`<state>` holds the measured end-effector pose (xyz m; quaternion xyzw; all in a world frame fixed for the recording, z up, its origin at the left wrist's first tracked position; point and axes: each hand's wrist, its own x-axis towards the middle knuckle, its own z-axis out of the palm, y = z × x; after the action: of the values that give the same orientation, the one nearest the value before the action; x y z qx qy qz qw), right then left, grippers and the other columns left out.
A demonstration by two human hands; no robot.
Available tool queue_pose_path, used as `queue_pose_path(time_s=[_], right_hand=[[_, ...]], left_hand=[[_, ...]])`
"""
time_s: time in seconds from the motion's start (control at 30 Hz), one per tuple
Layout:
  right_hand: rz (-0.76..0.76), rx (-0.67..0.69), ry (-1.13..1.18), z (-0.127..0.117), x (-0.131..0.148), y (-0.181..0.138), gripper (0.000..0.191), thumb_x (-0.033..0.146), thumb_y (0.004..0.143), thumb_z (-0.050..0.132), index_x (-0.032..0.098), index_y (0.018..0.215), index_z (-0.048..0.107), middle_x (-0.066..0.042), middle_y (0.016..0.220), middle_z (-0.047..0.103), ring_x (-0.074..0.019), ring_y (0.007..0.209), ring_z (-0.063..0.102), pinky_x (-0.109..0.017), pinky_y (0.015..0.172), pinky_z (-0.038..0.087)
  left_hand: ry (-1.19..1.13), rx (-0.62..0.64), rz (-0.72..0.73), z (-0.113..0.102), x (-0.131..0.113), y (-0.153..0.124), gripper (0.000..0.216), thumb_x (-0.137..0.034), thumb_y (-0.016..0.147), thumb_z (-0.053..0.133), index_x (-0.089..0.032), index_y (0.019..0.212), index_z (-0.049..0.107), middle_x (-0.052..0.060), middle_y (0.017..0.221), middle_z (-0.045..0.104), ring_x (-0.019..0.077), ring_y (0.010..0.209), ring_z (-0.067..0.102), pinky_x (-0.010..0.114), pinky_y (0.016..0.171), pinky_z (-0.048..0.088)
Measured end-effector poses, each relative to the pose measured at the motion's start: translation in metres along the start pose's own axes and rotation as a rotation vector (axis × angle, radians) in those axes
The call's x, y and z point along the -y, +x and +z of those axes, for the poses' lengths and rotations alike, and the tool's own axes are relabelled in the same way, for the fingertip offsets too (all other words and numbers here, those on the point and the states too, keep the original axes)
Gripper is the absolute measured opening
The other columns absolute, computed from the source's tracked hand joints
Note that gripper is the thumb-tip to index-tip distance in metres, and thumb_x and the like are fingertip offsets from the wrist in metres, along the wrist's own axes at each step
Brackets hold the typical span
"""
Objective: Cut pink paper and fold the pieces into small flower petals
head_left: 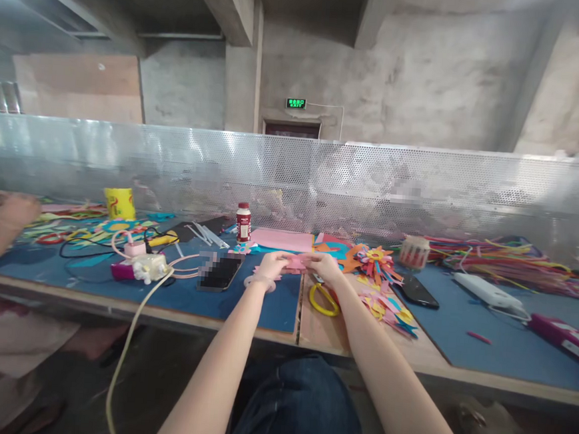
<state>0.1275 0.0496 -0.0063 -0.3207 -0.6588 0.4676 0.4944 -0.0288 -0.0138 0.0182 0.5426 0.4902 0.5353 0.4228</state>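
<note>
Both my hands meet over the middle of the workbench and pinch a small pink paper piece (296, 263) between them. My left hand (271, 266) grips its left end with curled fingers; a pale band sits on that wrist. My right hand (324, 266) grips the right end. Yellow-handled scissors (323, 300) lie on the bench just under my right wrist. A black phone (221, 272) lies left of my left hand. A pink paper sheet (281, 240) lies flat behind my hands.
A red-capped bottle (243, 222) stands behind the phone. Coloured paper flowers (377, 261), a tape roll (414, 251), a second phone (415, 291) and strips (507, 257) lie to the right. A yellow cup (119, 202) and cables lie left. Another person's hand (12, 212) rests far left. A perforated metal screen (322, 179) backs the bench.
</note>
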Motion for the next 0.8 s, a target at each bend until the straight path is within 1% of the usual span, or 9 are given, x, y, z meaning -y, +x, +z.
queue_pose_path(time_s=[0.2,0.3,0.4,0.47,0.53,0.6,0.7,0.8], right_hand=[[0.027,-0.006,-0.004,-0.003,-0.002,-0.001,0.026,0.018,0.063,0.06,0.011,0.086,0.07,-0.001,0.058,0.065,-0.0115,0.054,0.058,-0.024,0.059,0.049],[0.039,0.005,0.005,-0.002,-0.001,-0.002,0.027,0.015,0.064,0.056,0.012,0.086,0.07,-0.001,0.057,0.065,-0.0128,0.055,0.06,-0.024,0.059,0.05],[0.049,0.025,0.015,0.0,0.001,-0.002,0.026,0.014,0.064,0.054,0.013,0.084,0.07,-0.002,0.06,0.067,-0.014,0.057,0.062,-0.026,0.063,0.051],[0.054,0.043,0.021,0.002,0.001,-0.003,0.026,0.013,0.065,0.051,0.013,0.083,0.07,-0.003,0.063,0.068,-0.0146,0.06,0.063,-0.028,0.066,0.052],[0.059,0.06,0.02,0.002,0.001,-0.003,0.026,0.012,0.065,0.049,0.014,0.081,0.07,-0.004,0.066,0.069,-0.0155,0.062,0.064,-0.029,0.067,0.053],[0.061,0.073,0.01,0.003,0.0,-0.003,0.026,0.013,0.067,0.047,0.014,0.081,0.069,-0.004,0.068,0.069,-0.0164,0.063,0.064,-0.03,0.067,0.053],[0.046,0.081,-0.025,0.003,-0.001,-0.002,0.025,0.019,0.071,0.047,0.015,0.083,0.069,-0.004,0.072,0.069,-0.0163,0.063,0.064,-0.029,0.064,0.053],[0.007,0.063,-0.094,0.003,-0.003,0.0,0.021,0.025,0.07,0.056,0.015,0.082,0.068,-0.003,0.072,0.068,-0.0145,0.06,0.062,-0.025,0.059,0.051]], left_hand=[[-0.058,0.046,-0.014,0.0,0.004,0.002,0.031,-0.01,0.066,0.049,-0.017,0.091,0.065,0.004,0.074,0.069,0.0143,0.065,0.065,0.022,0.061,0.048],[-0.103,0.054,-0.027,0.0,0.006,0.004,0.028,-0.02,0.072,0.046,-0.015,0.092,0.064,0.006,0.077,0.069,0.0143,0.069,0.065,0.022,0.063,0.048],[-0.128,0.056,-0.05,-0.001,0.006,0.006,0.033,-0.032,0.078,0.041,-0.011,0.087,0.064,0.009,0.079,0.069,0.0148,0.066,0.065,0.023,0.062,0.049],[-0.129,0.062,-0.054,0.0,0.008,0.007,0.031,-0.036,0.077,0.046,-0.012,0.085,0.064,0.01,0.081,0.069,0.0151,0.066,0.064,0.024,0.064,0.05],[-0.121,0.066,-0.048,0.0,0.01,0.009,0.023,-0.032,0.072,0.057,-0.013,0.084,0.064,0.008,0.082,0.069,0.015,0.068,0.064,0.024,0.066,0.05],[-0.105,0.06,-0.039,0.0,0.014,0.011,0.019,-0.025,0.068,0.064,-0.014,0.084,0.064,0.006,0.081,0.069,0.0138,0.067,0.064,0.024,0.068,0.05],[-0.07,0.032,-0.032,-0.001,0.018,0.014,0.017,-0.02,0.068,0.065,-0.014,0.084,0.064,0.005,0.078,0.069,0.012,0.06,0.063,0.025,0.067,0.05],[-0.038,0.008,-0.019,-0.002,0.019,0.016,0.014,-0.019,0.067,0.066,-0.013,0.08,0.065,0.005,0.076,0.068,0.0127,0.061,0.063,0.026,0.066,0.05]])
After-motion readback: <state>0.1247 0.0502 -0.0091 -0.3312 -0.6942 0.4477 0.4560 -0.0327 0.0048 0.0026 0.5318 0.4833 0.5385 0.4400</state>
